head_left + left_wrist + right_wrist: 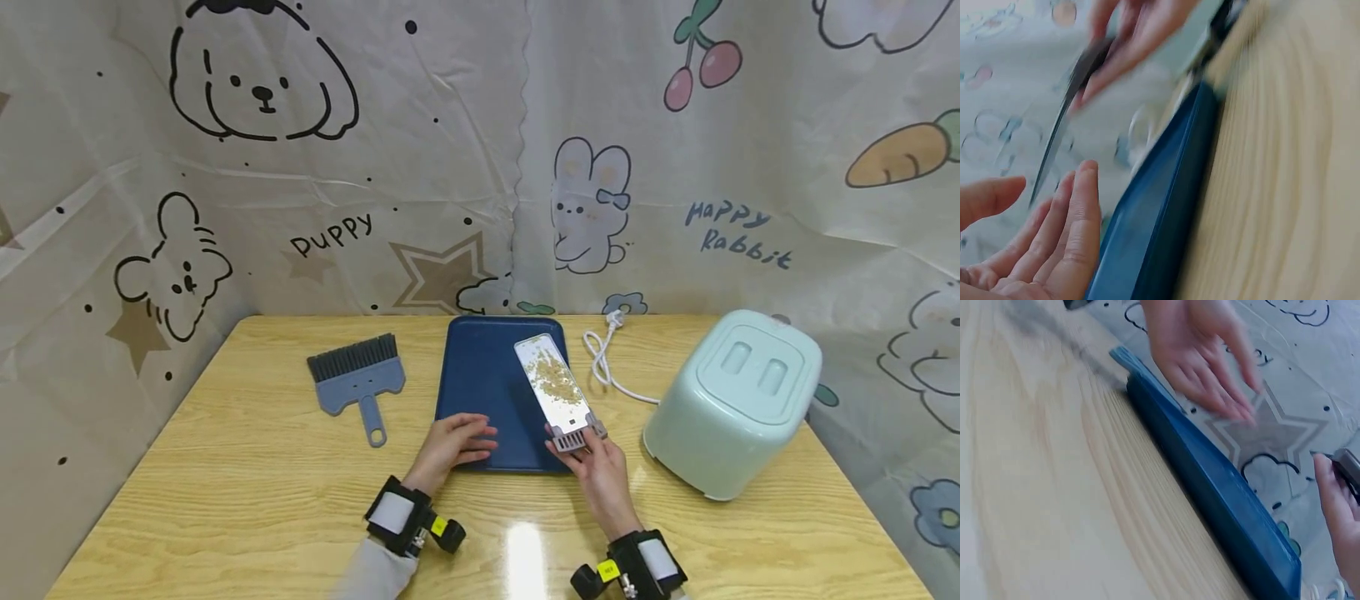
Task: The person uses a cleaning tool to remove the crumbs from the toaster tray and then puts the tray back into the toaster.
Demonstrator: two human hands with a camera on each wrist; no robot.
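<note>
My right hand [604, 482] grips a toaster crumb tray [564, 413] by its slotted grey end, thumb on top and fingers beneath. Tan crumbs [553, 379] are scattered over the shiny metal plate, which slants up and leftward from the hand in the head view. Below it on the table lies a dark blue rectangular tray [476, 375]. My left hand [450, 452] is over that tray's front left corner, empty, with its fingers extended toward the right. In the left wrist view the crumb tray [1059, 134] appears edge-on, held above the blue tray.
A mint-green toaster [705, 433] with a lid stands at the right, its white cord and plug [600, 354] lying behind the blue tray's right side. To the left is a blue-grey brush [360, 383] with dark bristles. A patterned curtain [450, 167] hangs behind the table.
</note>
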